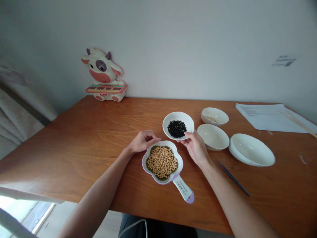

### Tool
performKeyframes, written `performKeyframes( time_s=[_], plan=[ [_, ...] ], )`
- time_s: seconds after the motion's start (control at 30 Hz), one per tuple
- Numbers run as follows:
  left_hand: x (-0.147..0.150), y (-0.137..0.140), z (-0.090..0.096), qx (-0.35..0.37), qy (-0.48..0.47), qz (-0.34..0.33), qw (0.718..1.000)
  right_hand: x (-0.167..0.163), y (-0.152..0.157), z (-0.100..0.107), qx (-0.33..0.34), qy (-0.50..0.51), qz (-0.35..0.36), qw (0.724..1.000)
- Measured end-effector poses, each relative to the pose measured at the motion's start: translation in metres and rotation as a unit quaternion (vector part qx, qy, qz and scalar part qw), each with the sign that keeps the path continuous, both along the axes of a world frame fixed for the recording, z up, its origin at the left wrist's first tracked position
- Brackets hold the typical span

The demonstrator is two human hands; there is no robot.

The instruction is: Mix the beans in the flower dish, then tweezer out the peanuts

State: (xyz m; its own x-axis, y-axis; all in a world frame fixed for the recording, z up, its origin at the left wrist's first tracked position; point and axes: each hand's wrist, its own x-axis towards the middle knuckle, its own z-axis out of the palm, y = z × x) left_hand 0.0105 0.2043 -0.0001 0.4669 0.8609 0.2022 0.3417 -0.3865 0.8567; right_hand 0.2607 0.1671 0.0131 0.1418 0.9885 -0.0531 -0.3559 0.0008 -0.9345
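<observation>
My right hand [194, 147] grips the near right rim of a small white bowl [166, 127], thumb on top. Black beans [176, 128] lie in that bowl, which is held just behind a flower-shaped bowl with a handle [183, 187]. Yellow soybeans [162, 162] fill the flower-shaped bowl, with a band of green beans showing around them. At its far left rim, my left hand [143, 141] is closed, thumb along the edge and fingers curled; their tips are partly hidden. The bowl's handle points toward the near right, and nothing touches it.
Right of my right hand stand an inner white bowl [213, 136], a larger white bowl [252, 150] and a back bowl [215, 115] with some pale bits. Dark chopsticks [234, 178] lie nearer. Papers [267, 115] lie back right; a cow toy piano [105, 76] stands back left.
</observation>
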Motion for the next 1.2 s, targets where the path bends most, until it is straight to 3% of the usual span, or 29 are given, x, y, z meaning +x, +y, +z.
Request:
performKeyframes(
  time_s=[0.27, 0.47, 0.87, 1.07, 1.2],
  plan=[
    [0.001, 0.0, -0.007, 0.025, 0.026, 0.022, 0.999, 0.003, -0.005, -0.015, 0.041, -0.072, -0.01, 0.996],
    [0.002, 0.0, -0.006, 0.052, 0.058, -0.001, 0.997, 0.004, -0.004, -0.025, 0.083, -0.141, -0.038, 0.986],
    [0.004, -0.003, 0.0, 0.073, 0.082, -0.043, 0.993, -0.005, -0.02, 0.009, 0.166, -0.275, -0.079, 0.944],
    [0.005, -0.004, 0.002, 0.079, 0.104, -0.066, 0.989, -0.008, -0.025, 0.005, 0.203, -0.301, -0.07, 0.929],
    [0.005, -0.003, 0.003, 0.087, 0.116, -0.07, 0.987, -0.008, -0.027, 0.004, 0.249, -0.342, -0.071, 0.903]
  ],
)
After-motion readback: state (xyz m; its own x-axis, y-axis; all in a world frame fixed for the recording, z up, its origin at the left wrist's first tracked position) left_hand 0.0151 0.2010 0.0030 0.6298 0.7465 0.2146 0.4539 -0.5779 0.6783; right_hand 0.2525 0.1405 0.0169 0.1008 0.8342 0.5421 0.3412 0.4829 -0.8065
